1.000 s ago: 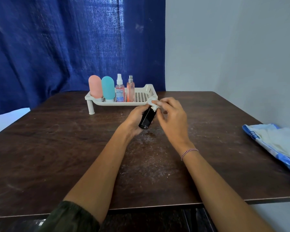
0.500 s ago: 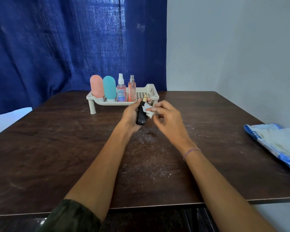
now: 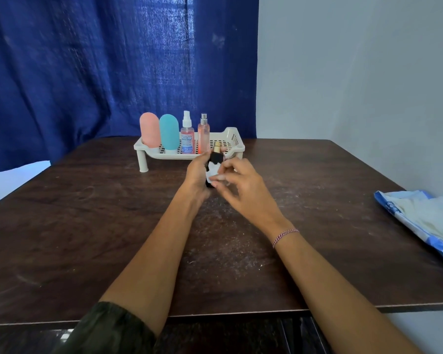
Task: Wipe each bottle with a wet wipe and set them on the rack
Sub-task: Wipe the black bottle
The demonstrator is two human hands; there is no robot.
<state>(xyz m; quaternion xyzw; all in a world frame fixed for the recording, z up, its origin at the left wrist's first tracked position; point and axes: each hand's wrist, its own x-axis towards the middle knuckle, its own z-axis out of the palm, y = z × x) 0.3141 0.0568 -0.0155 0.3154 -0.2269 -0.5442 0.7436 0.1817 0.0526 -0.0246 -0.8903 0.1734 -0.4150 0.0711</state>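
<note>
Green sleeve cloth (image 3: 105, 328) covers the left arm at the near table (image 3: 74, 226) edge; a red-and-white thread bracelet (image 3: 285, 235) circles the right wrist. Further on, over the dark, scuffed wood, the left hand (image 3: 196, 172) curls around a black bottle (image 3: 216, 158) with a gold cap, holding it upright. The right hand (image 3: 246, 185) pinches a white wet wipe (image 3: 211, 176) against the bottle's side. A blue-and-white wipes packet (image 3: 420, 215) lies at the right edge. Just behind the hands stands the white rack (image 3: 232, 137), carrying a pink bottle (image 3: 149, 131), a teal bottle (image 3: 169, 132) and two spray bottles (image 3: 187, 139) in a row. Behind it hangs a blue curtain (image 3: 87, 72).
</note>
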